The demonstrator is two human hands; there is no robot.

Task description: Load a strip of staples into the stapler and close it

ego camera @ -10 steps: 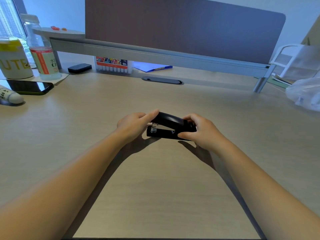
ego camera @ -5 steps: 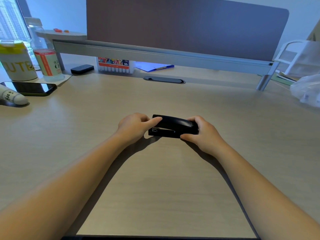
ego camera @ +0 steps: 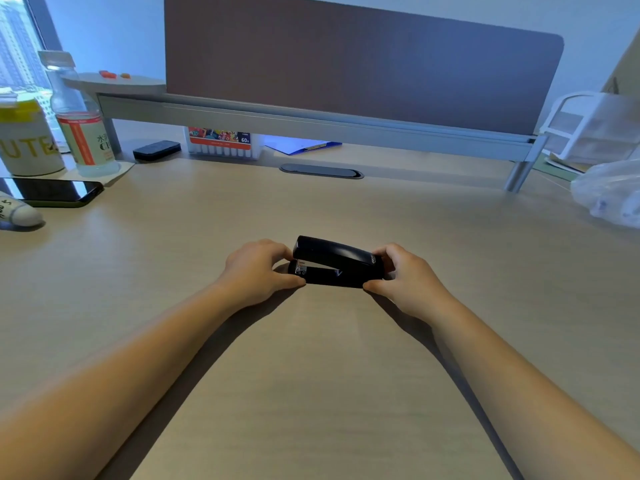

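A black stapler [ego camera: 337,263] lies on the wooden desk [ego camera: 311,375] in the middle of the view, its metal front end pointing left. Its top arm stands slightly raised above the base at the left end. My left hand [ego camera: 258,271] grips the front end, thumb against the base. My right hand [ego camera: 407,277] holds the rear end with thumb and fingers around it. No loose strip of staples is visible.
At the far left stand a yellow-lidded can [ego camera: 26,140], a water bottle [ego camera: 81,123], a phone [ego camera: 52,192] and a white tube [ego camera: 17,213]. A marker box [ego camera: 221,143] and a small black case [ego camera: 157,150] sit under the divider shelf. A plastic bag [ego camera: 613,192] lies at right.
The stapler's top was pressed down flat half a second ago and has sprung up slightly at the front. My left thumb moved from the top down to the base.
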